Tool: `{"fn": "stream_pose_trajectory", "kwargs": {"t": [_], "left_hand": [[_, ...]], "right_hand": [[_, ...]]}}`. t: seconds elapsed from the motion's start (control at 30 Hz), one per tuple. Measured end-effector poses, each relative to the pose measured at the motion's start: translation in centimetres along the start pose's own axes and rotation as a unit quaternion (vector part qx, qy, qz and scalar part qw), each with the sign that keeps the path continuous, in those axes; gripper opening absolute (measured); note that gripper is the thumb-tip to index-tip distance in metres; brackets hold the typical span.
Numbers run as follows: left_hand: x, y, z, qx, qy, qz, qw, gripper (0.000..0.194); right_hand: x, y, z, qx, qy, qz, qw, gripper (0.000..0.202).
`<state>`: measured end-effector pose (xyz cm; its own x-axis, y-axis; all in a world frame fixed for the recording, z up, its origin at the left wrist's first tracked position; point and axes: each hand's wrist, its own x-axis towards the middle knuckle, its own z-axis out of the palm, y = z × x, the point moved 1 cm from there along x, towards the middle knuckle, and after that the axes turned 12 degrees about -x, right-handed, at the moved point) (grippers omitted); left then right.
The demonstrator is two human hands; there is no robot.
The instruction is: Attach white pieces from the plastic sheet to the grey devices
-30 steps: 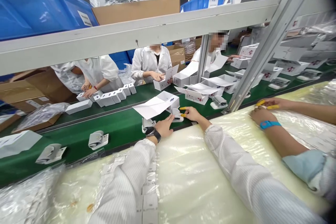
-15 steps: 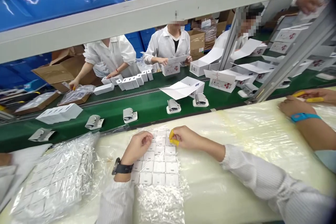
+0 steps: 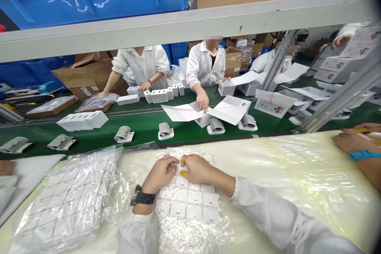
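Rows of small white square pieces (image 3: 195,197) lie on clear plastic in front of me, on the pale yellow table cover. Over their upper left part is my left hand (image 3: 162,172), a dark watch on its wrist, its fingers curled; what they pinch, if anything, is too small to make out. My right hand (image 3: 196,170), with yellow covers on thumb and forefinger, is close beside it above the same pieces. Its two covered fingertips are apart, and nothing shows between them. To the left sits a plastic-wrapped batch of similar white pieces (image 3: 70,194).
Beyond the table, a green conveyor (image 3: 143,127) carries folded grey cuffs (image 3: 165,131) and open white boxes (image 3: 229,109). People in white coats (image 3: 145,65) work across it. A metal beam (image 3: 119,31) crosses above. A person's arm with a blue band (image 3: 363,154) is at the right.
The view has shifted left and up. My right hand has moved left, closer to my left hand. Across the conveyor, a person's hand now reaches into an open box, and the grey cuffs have moved.
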<state>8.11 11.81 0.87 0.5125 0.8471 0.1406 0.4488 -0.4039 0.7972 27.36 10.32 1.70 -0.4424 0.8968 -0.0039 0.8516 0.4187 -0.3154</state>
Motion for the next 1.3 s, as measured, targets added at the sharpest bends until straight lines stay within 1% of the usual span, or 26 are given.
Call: {"fn": "stream_pose_trajectory", "kwargs": {"t": [0.13, 0.3, 0.47, 0.57, 0.6, 0.7, 0.8, 0.83, 0.87, 0.93, 1.0, 1.03, 1.07, 1.1, 1.13, 1.2, 1.23, 1.27, 1.3], "left_hand": [[0.1, -0.1, 0.0, -0.007, 0.006, -0.013, 1.000, 0.024], [0.2, -0.2, -0.1, -0.003, 0.002, -0.013, 1.000, 0.023], [0.2, -0.2, 0.0, -0.013, 0.007, -0.013, 1.000, 0.024], [0.2, 0.0, 0.1, -0.016, 0.012, -0.016, 1.000, 0.024], [0.2, 0.1, 0.1, -0.016, 0.011, -0.019, 1.000, 0.024], [-0.1, 0.2, 0.3, -0.009, 0.010, -0.033, 0.999, 0.024], [-0.6, 0.6, 1.0, -0.005, 0.014, -0.060, 0.998, 0.021], [-0.8, 0.8, 1.2, -0.006, 0.016, -0.067, 0.998, 0.020], [-1.1, 1.3, 1.3, -0.008, 0.021, -0.070, 0.997, 0.020], [-2.1, 2.5, 1.0, -0.010, 0.037, -0.061, 0.997, 0.021], [-4.2, 4.0, 0.2, -0.008, 0.071, -0.041, 0.997, 0.025], [-5.9, 4.6, -0.3, -0.005, 0.103, -0.032, 0.994, 0.026], [-7.9, 5.2, -0.7, 0.000, 0.150, -0.027, 0.988, 0.024], [-10.5, 5.5, -1.0, 0.010, 0.213, -0.026, 0.977, 0.021], [-13.4, 5.6, -1.2, 0.027, 0.284, -0.031, 0.958, 0.018], [-20.0, 5.3, -1.2, 0.082, 0.426, -0.062, 0.899, 0.012], [-23.5, 4.9, -1.0, 0.123, 0.489, -0.088, 0.859, 0.016], [-26.9, 4.4, -0.7, 0.158, 0.541, -0.112, 0.818, 0.022], [-30.2, 3.9, -0.3, 0.176, 0.577, -0.142, 0.785, 0.029]], "right_hand": [[-0.1, 0.0, -0.6, -0.019, -0.024, 0.013, 0.999, 0.034], [-0.3, -0.2, -0.6, -0.029, -0.021, 0.005, 0.999, 0.028], [-0.5, -0.9, -1.1, -0.055, -0.031, -0.002, 0.998, 0.030], [-0.4, -0.8, -1.3, -0.056, -0.030, -0.006, 0.998, 0.031], [-0.4, -0.6, -1.3, -0.055, -0.034, -0.009, 0.998, 0.029], [-0.7, -0.3, -0.6, -0.047, -0.061, -0.037, 0.996, 0.015], [-1.5, 0.1, 0.8, -0.009, -0.071, -0.041, 0.997, 0.010], [-1.8, 0.3, 1.2, 0.008, -0.066, -0.033, 0.997, 0.010], [-2.0, 0.5, 1.6, 0.022, -0.063, -0.027, 0.997, 0.015], [-2.1, 0.8, 1.8, 0.033, -0.059, -0.032, 0.997, 0.023], [-1.5, 0.9, 1.5, 0.020, -0.052, -0.045, 0.997, 0.023], [-1.1, 0.8, 1.2, 0.011, -0.048, -0.046, 0.998, 0.022], [-0.7, 0.8, 0.9, 0.002, -0.045, -0.043, 0.998, 0.022], [-0.4, 0.7, 0.6, -0.003, -0.044, -0.040, 0.998, 0.023], [-0.2, 0.6, 0.2, -0.003, -0.044, -0.037, 0.998, 0.024], [-0.1, 0.6, -0.4, 0.008, -0.035, -0.034, 0.999, 0.022], [-0.2, 0.5, -0.7, 0.018, -0.033, -0.040, 0.998, 0.020], [-0.3, 0.5, -0.9, 0.028, -0.031, -0.045, 0.998, 0.017], [-0.5, 0.4, -1.1, 0.035, -0.029, -0.052, 0.998, 0.016]]}}
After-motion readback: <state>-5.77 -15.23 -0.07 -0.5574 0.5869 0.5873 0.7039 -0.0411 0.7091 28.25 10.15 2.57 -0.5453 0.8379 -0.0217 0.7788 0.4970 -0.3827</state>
